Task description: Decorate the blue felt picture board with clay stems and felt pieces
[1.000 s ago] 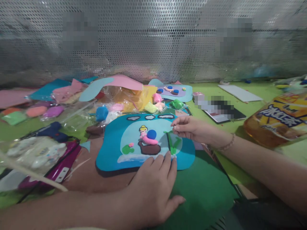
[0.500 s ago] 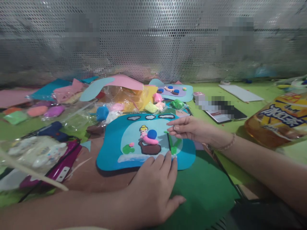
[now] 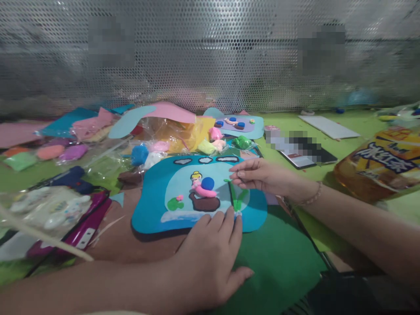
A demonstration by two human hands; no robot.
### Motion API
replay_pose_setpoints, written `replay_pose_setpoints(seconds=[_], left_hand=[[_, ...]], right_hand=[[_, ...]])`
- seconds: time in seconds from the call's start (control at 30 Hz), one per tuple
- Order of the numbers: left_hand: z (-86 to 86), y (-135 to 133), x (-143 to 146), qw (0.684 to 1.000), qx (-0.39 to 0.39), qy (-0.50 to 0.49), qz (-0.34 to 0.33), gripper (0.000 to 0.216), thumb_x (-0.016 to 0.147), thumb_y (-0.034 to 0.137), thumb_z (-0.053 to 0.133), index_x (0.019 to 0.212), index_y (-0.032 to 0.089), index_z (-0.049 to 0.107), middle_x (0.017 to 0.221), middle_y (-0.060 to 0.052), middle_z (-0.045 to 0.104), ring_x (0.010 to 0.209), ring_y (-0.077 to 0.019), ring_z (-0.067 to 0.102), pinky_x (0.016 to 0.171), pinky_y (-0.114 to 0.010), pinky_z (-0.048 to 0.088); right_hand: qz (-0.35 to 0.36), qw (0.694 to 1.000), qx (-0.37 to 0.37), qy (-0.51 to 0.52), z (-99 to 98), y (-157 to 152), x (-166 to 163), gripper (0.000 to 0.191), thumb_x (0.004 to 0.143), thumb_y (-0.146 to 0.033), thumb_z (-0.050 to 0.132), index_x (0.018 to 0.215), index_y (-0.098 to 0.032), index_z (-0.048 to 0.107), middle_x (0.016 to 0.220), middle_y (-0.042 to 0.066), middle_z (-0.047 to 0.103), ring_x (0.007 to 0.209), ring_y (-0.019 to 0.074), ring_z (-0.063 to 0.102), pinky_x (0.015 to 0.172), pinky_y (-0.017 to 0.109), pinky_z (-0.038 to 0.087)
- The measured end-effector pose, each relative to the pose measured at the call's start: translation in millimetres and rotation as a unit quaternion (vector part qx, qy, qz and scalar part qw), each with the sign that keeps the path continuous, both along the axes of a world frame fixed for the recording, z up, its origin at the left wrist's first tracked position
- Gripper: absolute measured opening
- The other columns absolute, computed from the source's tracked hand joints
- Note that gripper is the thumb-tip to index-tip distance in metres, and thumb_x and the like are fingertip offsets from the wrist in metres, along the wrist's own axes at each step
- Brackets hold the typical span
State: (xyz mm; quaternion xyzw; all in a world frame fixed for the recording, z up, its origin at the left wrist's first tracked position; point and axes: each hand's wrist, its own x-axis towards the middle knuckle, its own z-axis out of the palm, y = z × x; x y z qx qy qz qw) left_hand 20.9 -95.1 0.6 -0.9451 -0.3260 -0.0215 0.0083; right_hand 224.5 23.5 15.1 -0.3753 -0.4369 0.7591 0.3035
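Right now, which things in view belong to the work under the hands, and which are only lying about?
Seems in use:
blue picture, left hand resting on its lower edge
green plant on it, right hand close by
perhaps the bagged lumps, now untouched

Probably just lying about:
bottle
white board
smaller-looking picture behind

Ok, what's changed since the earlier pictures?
The right hand has shifted slightly left over the blue card since the first picture; no grasp or release is clear. The left hand stays at the card's near edge, and the pink figure looks unmoved.
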Motion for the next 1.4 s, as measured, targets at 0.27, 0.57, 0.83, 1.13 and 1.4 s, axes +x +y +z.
replay_pose_setpoints(seconds=[0.27,0.57,0.83,1.13,1.4], left_hand=[[-0.5,1.0,-0.6,1.0,-0.011,0.001,0.002,0.069,0.091,0.055,0.024,0.136,0.004,0.036,0.137,-0.025,0.039,0.11,-0.0365,0.044,0.085,-0.05,0.039],[-0.1,1.1,-0.1,1.0,-0.01,0.008,0.004,0.069,0.091,0.056,0.023,0.137,0.006,0.036,0.138,-0.023,0.038,0.112,-0.0363,0.043,0.086,-0.049,0.038],[2.3,0.8,0.1,1.0,-0.004,0.007,0.0,0.068,0.091,0.054,0.025,0.136,0.004,0.037,0.137,-0.025,0.038,0.111,-0.0366,0.044,0.084,-0.049,0.039],[1.3,0.6,-0.1,1.0,-0.003,0.003,0.003,0.068,0.092,0.055,0.024,0.136,0.005,0.037,0.137,-0.024,0.039,0.111,-0.0364,0.043,0.084,-0.049,0.039],[1.7,-0.2,-0.5,1.0,-0.007,0.008,0.006,0.069,0.091,0.056,0.025,0.136,0.005,0.036,0.138,-0.024,0.038,0.111,-0.0361,0.043,0.084,-0.049,0.039]], right_hand=[[-0.03,0.999,0.015,0.002,-1.6,1.8,-1.6,0.025,0.054,-0.016,0.084,0.07,-0.014,0.065,0.057,-0.004,0.064,0.052,0.006,0.063,0.052,0.013,0.054],[-0.015,1.0,-0.002,-0.007,1.9,-0.7,-3.0,0.021,0.066,-0.022,0.078,0.082,-0.012,0.069,0.076,0.003,0.07,0.061,0.0068,0.065,0.06,0.014,0.056],[-0.023,0.999,0.021,-0.014,-1.0,-2.0,-2.8,0.024,0.059,-0.023,0.082,0.066,-0.014,0.061,0.055,-0.004,0.06,0.055,0.0059,0.06,0.056,0.015,0.054],[0.013,1.0,0.002,-0.014,-3.0,0.8,0.0,0.019,0.07,-0.02,0.074,0.085,-0.012,0.067,0.078,0.004,0.07,0.068,0.0093,0.067,0.065,0.018,0.056],[-0.01,1.0,-0.002,-0.011,-2.7,0.1,-0.2,0.021,0.063,-0.014,0.078,0.078,-0.014,0.064,0.065,-0.002,0.067,0.062,0.0076,0.065,0.061,0.016,0.055]])
